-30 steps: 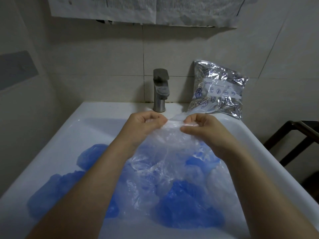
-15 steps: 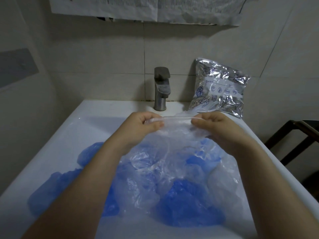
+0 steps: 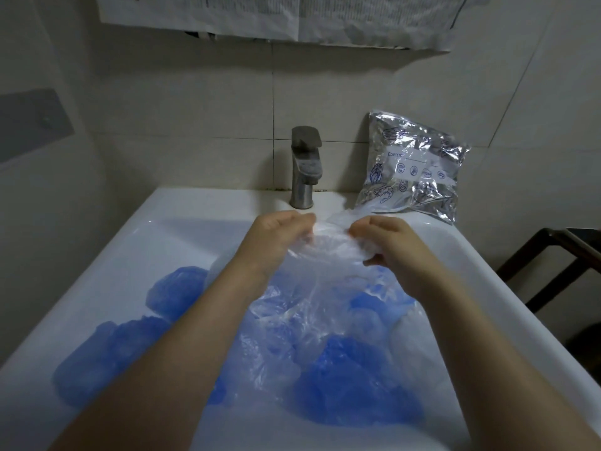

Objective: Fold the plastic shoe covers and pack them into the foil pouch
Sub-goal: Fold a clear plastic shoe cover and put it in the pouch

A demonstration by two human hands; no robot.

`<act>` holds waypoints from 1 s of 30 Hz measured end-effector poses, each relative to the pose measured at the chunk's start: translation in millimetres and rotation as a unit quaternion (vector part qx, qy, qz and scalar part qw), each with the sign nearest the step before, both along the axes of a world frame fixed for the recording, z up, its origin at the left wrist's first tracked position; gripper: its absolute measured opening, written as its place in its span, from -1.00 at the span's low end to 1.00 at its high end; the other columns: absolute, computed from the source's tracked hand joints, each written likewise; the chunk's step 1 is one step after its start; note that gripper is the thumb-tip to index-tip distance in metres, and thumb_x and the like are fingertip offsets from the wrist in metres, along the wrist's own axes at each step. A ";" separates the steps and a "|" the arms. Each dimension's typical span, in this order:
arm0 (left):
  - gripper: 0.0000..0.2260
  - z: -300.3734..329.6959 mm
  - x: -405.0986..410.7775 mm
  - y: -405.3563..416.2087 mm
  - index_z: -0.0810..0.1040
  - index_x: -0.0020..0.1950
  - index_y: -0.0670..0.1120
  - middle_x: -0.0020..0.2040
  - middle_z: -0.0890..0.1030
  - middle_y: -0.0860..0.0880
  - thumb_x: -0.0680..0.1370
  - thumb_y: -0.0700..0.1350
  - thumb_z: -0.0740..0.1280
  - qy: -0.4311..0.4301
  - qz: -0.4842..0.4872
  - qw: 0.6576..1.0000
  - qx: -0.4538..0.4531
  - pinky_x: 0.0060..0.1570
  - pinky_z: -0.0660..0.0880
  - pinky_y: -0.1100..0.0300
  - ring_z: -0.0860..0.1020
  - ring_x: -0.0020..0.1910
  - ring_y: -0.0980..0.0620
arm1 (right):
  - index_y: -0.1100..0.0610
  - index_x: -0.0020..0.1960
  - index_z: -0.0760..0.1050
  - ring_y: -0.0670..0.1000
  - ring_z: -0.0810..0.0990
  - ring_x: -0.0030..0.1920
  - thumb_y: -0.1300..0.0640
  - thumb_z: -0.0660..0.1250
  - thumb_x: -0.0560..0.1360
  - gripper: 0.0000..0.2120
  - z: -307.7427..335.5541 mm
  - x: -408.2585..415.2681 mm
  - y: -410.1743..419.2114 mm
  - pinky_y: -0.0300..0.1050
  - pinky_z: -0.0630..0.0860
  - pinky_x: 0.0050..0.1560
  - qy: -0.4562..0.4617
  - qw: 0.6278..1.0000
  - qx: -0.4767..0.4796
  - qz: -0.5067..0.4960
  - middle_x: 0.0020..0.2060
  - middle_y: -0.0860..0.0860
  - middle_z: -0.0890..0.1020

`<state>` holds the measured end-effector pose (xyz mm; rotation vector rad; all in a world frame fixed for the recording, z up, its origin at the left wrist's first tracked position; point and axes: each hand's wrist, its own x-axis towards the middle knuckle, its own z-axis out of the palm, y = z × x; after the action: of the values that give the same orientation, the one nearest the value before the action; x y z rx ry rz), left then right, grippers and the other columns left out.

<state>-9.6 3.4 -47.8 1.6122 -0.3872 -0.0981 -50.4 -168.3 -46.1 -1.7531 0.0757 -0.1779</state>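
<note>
A clear plastic shoe cover (image 3: pixel 325 255) hangs in front of me over the white sink (image 3: pixel 136 255). My left hand (image 3: pixel 276 232) pinches its top edge on the left. My right hand (image 3: pixel 387 242) grips the same edge on the right, fingers curled into the plastic. Several blue shoe covers (image 3: pixel 354 382) lie crumpled in the basin below, one more blue shoe cover (image 3: pixel 175 288) at the left. The silver foil pouch (image 3: pixel 413 164) leans against the tiled wall on the sink's back right corner.
A grey metal tap (image 3: pixel 304 167) stands at the back middle of the sink, just beyond my hands. A dark wooden frame (image 3: pixel 559 265) stands to the right of the sink. Paper sheets (image 3: pixel 260 14) hang on the wall above.
My hands have come closer together along the clear cover's top edge, bunching the plastic between them. My right hand has curled further into the plastic.
</note>
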 end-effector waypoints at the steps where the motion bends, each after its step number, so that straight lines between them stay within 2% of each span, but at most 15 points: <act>1: -0.75 -2.9 -0.2 -1.8 0.47 -0.38 -0.11 -0.40 0.46 -0.04 0.47 -0.11 0.40 0.002 0.012 1.000 0.010 -0.25 0.33 0.21 0.40 -0.34 0.04 | 0.16 -0.23 0.50 -0.10 0.43 -0.41 0.27 0.33 0.48 -0.88 -2.6 0.8 2.6 -0.26 0.41 -0.36 0.000 0.999 -0.038 0.008 -0.38 0.01 0.50; 4: -0.69 -6.9 2.0 -1.4 0.34 -0.37 -0.08 -0.37 0.37 -0.04 0.41 -0.24 0.45 -0.013 0.020 1.000 0.002 -0.26 0.31 0.19 0.33 -0.30 0.01 | 0.11 -0.22 0.46 -0.09 0.43 -0.39 0.39 0.42 0.37 -0.77 -4.8 2.8 3.9 -0.22 0.42 -0.31 -0.026 0.995 -0.095 0.019 -0.38 -0.01 0.50; 7: -0.74 -3.0 4.1 2.0 0.42 -0.26 -0.04 -0.27 0.47 -0.03 0.42 -0.37 0.39 -0.009 -0.007 1.000 -0.019 -0.26 0.44 0.19 0.43 -0.26 -0.01 | 0.07 -0.18 0.49 -0.11 0.45 -0.36 0.42 0.39 0.39 -0.75 1.4 0.8 -0.8 -0.27 0.41 -0.30 -0.074 0.990 -0.115 0.017 -0.33 -0.06 0.54; 10: -0.72 0.5 2.6 4.4 0.56 -0.03 -0.01 -0.17 0.58 0.08 0.45 -0.39 0.36 -0.002 -0.056 0.998 -0.027 -0.24 0.54 0.34 0.57 -0.26 0.24 | 0.08 -0.16 0.53 -0.22 0.41 -0.47 0.33 0.39 0.43 -0.85 3.4 -0.9 -4.9 -0.38 0.35 -0.39 -0.108 0.975 -0.193 -0.006 -0.40 -0.18 0.53; 12: -0.77 -0.9 4.6 6.5 0.61 0.00 -0.06 -0.15 0.60 0.09 0.46 -0.35 0.36 -0.021 -0.040 0.999 0.015 -0.24 0.52 0.40 0.57 -0.26 0.29 | 0.09 -0.18 0.54 -0.21 0.41 -0.48 0.28 0.39 0.44 -0.89 2.0 -0.5 -6.2 -0.36 0.36 -0.39 -0.109 0.966 -0.235 -0.014 -0.49 -0.20 0.51; 13: -0.82 -2.4 6.6 7.6 0.62 -0.02 -0.08 -0.15 0.61 0.05 0.47 -0.31 0.37 -0.034 -0.022 0.998 0.047 -0.22 0.52 0.38 0.57 -0.23 0.25 | 0.09 -0.19 0.55 -0.20 0.43 -0.45 0.26 0.39 0.44 -0.90 1.1 -0.1 -6.5 -0.33 0.38 -0.34 -0.104 0.961 -0.258 -0.012 -0.47 -0.18 0.52; 15: -0.91 -4.1 9.3 8.8 0.63 -0.07 -0.10 -0.16 0.60 0.00 0.48 -0.25 0.38 -0.060 0.001 0.993 0.101 -0.17 0.47 0.34 0.54 -0.21 0.16 | 0.06 -0.20 0.56 -0.15 0.48 -0.30 0.24 0.40 0.44 -0.89 -1.5 1.4 -7.7 -0.27 0.41 -0.20 -0.098 0.953 -0.286 -0.007 -0.30 -0.08 0.55; 17: -0.96 -3.9 11.0 10.8 0.63 -0.11 -0.14 -0.17 0.55 0.04 0.48 -0.20 0.39 -0.082 -0.003 0.988 0.129 -0.20 0.41 0.43 0.50 -0.22 0.19 | 0.08 -0.24 0.56 -0.06 0.51 -0.23 0.26 0.40 0.43 -0.88 -1.7 1.6 -11.1 -0.22 0.43 -0.13 -0.087 0.969 -0.233 -0.003 -0.21 0.04 0.57; 19: -0.91 -1.6 10.8 14.4 0.62 -0.07 -0.14 -0.17 0.59 0.05 0.51 -0.14 0.36 -0.060 -0.033 0.989 0.129 -0.24 0.43 0.47 0.54 -0.22 0.18 | 0.14 -0.24 0.57 -0.09 0.51 -0.31 0.28 0.38 0.44 -0.89 1.0 -1.3 -15.2 -0.25 0.45 -0.19 -0.054 0.992 -0.114 0.016 -0.32 0.01 0.59; 21: -0.90 2.1 9.1 16.8 0.61 -0.06 -0.09 -0.19 0.63 0.03 0.54 -0.14 0.30 -0.022 -0.067 0.993 0.099 -0.19 0.49 0.41 0.57 -0.22 0.14 | 0.13 -0.21 0.59 -0.13 0.52 -0.37 0.26 0.36 0.39 -0.94 3.0 -3.6 -20.5 -0.31 0.49 -0.25 -0.011 0.999 0.010 0.048 -0.41 -0.05 0.59; 25: -0.79 2.4 8.3 14.7 0.57 0.02 0.02 -0.15 0.61 0.07 0.57 -0.25 0.22 0.020 -0.100 0.994 -0.023 -0.03 0.54 0.21 0.55 -0.17 0.09 | 0.05 -0.16 0.60 -0.08 0.53 -0.40 0.20 0.32 0.33 -0.85 4.2 -4.8 -22.9 -0.29 0.50 -0.37 -0.002 0.982 0.174 0.078 -0.37 0.00 0.57; 28: -0.63 2.0 8.2 13.4 0.63 -0.10 0.04 -0.22 0.64 0.14 0.58 -0.34 0.14 0.003 -0.102 0.994 -0.027 -0.11 0.53 0.27 0.56 -0.23 0.16 | 0.09 -0.27 0.53 -0.05 0.43 -0.49 0.28 0.27 0.37 -0.87 6.1 -5.2 -15.6 -0.29 0.41 -0.48 -0.001 0.972 0.221 0.083 -0.43 0.02 0.49; 30: -0.62 4.4 4.6 9.0 0.61 -0.25 -0.05 -0.30 0.64 0.09 0.55 -0.39 0.11 0.021 -0.077 0.997 -0.009 -0.24 0.51 0.34 0.55 -0.32 0.19 | 0.12 -0.34 0.50 -0.06 0.39 -0.49 0.40 0.18 0.43 -0.72 3.1 -2.3 -9.9 -0.30 0.36 -0.50 0.010 0.988 0.143 0.049 -0.40 0.03 0.49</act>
<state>-5.0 12.4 -43.4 1.5580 -0.4773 -0.2442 -52.7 -178.2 -43.1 -1.4691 0.0268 -0.0739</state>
